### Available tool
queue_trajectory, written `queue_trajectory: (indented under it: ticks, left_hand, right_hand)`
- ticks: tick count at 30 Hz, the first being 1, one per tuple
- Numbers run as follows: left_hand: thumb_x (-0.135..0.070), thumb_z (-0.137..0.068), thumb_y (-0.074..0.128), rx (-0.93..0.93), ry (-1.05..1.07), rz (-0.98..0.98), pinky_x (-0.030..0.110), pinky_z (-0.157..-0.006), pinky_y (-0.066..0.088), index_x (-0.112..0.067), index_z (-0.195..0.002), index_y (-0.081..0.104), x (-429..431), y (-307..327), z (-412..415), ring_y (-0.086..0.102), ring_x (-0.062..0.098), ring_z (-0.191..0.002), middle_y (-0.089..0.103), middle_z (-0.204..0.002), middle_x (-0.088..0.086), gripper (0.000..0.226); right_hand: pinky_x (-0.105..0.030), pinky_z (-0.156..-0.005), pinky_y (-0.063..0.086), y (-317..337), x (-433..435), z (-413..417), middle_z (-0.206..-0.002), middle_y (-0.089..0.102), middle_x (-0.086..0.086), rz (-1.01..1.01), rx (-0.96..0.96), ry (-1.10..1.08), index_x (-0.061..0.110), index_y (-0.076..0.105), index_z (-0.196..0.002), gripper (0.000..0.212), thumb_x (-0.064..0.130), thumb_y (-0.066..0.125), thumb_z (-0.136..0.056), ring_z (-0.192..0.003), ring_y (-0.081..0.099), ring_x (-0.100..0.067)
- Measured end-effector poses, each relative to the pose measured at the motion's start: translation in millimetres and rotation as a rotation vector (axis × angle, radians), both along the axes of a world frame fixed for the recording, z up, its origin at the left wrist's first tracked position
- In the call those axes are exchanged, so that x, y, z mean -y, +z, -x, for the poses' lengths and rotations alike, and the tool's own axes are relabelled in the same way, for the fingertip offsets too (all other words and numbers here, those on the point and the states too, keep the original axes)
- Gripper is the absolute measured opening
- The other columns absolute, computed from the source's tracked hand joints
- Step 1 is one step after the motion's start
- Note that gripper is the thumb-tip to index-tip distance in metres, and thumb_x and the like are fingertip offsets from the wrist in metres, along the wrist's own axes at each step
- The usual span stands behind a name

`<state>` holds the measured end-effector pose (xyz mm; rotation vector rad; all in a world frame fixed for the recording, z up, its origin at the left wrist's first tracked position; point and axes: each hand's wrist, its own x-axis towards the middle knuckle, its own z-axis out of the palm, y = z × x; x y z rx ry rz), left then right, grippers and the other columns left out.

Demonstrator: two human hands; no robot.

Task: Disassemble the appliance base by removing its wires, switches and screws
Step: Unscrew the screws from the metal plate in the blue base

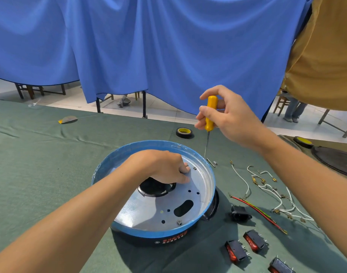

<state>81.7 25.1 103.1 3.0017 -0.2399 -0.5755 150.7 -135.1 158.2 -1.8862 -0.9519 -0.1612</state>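
Observation:
The round appliance base point(129, 154), blue-rimmed with a silver metal plate inside, sits on the green cloth at centre. My left hand point(164, 166) reaches into it and pinches something small on the plate near a screw point(195, 168); what it holds is hidden by the fingers. My right hand point(227, 119) grips a yellow-handled screwdriver point(210, 113) upright, its tip hanging above the cloth just past the base's far right rim. Another screw point(179, 222) sits near the plate's front edge.
Right of the base lie white wires point(267, 188), a red and green wire point(259, 210), a black socket point(239, 212), three red rocker switches point(254, 240) and loose screws point(211, 162). A black tape roll point(184, 132) lies behind. A dark round plate point(336, 160) sits at far right.

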Motion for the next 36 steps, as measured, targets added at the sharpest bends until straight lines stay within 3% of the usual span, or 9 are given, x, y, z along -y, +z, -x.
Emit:
queue_trajectory:
  ticks: [4,9,22,27,32,34,36]
  left_hand:
    - [-0.050,-0.101,0.035,0.006,-0.008,-0.013,0.038,-0.111,0.031,-0.038,-0.149,0.034,1.6,0.6,0.8,0.036,0.019,-0.137,0.031,-0.156,-0.016,0.049]
    - [-0.051,-0.100,0.036,0.007,0.005,-0.024,0.038,-0.109,0.034,-0.039,-0.147,0.037,3.0,1.0,0.0,0.039,0.021,-0.134,0.036,-0.153,-0.012,0.049]
    - [-0.052,-0.101,0.036,0.001,-0.009,-0.030,0.040,-0.110,0.033,-0.039,-0.147,0.036,1.9,0.3,-1.7,0.039,0.022,-0.135,0.037,-0.153,-0.010,0.049]
    - [-0.051,-0.101,0.036,0.004,-0.008,-0.021,0.039,-0.109,0.032,-0.038,-0.148,0.036,2.3,-0.1,-1.7,0.039,0.021,-0.135,0.035,-0.154,-0.013,0.049]
    - [-0.051,-0.100,0.037,0.007,-0.003,-0.016,0.039,-0.110,0.033,-0.038,-0.148,0.036,2.2,-0.4,-0.9,0.040,0.020,-0.134,0.037,-0.153,-0.012,0.049]
    - [-0.051,-0.101,0.036,0.009,-0.002,-0.019,0.040,-0.110,0.034,-0.038,-0.148,0.036,2.1,-0.4,-0.7,0.040,0.021,-0.134,0.038,-0.153,-0.011,0.049]
    - [-0.052,-0.100,0.036,0.005,0.001,-0.022,0.040,-0.110,0.035,-0.038,-0.148,0.036,2.4,0.4,-0.5,0.041,0.021,-0.133,0.039,-0.152,-0.010,0.049]
  right_hand:
    - [-0.043,-0.070,0.060,-21.1,-0.6,3.3,-0.082,0.068,-0.015,-0.155,-0.012,-0.087,0.008,0.055,-0.106,0.010,0.008,0.057,-0.096,-0.069,0.073,-0.024]
    - [-0.029,-0.065,0.059,-40.5,-3.5,3.2,-0.083,0.069,-0.014,-0.192,-0.004,-0.169,0.008,0.054,-0.103,0.006,0.010,0.055,-0.097,-0.066,0.072,-0.014]
    - [-0.028,-0.066,0.058,-55.4,-4.7,-6.6,-0.082,0.068,-0.007,-0.156,0.000,-0.163,0.013,0.052,-0.099,0.003,0.013,0.055,-0.097,-0.070,0.072,-0.011]
    - [-0.030,-0.062,0.053,-43.4,-0.6,-15.7,-0.072,0.065,-0.005,0.162,0.228,-0.213,0.019,0.051,-0.089,0.017,0.030,0.063,-0.092,-0.066,0.066,-0.014]
    - [-0.034,-0.055,0.035,-27.3,-2.6,-23.7,-0.064,0.052,-0.004,0.541,0.363,-0.339,0.016,0.047,-0.080,0.041,0.055,0.052,-0.092,-0.064,0.050,-0.023]
    - [-0.033,-0.055,0.033,-20.1,-5.9,-24.6,-0.066,0.050,-0.005,0.597,0.342,-0.339,0.015,0.048,-0.077,0.042,0.054,0.050,-0.093,-0.063,0.046,-0.021]
    - [-0.032,-0.054,0.032,-12.0,-7.2,-24.4,-0.070,0.053,-0.004,0.640,0.274,-0.272,0.019,0.050,-0.077,0.028,0.042,0.053,-0.093,-0.064,0.045,-0.017]
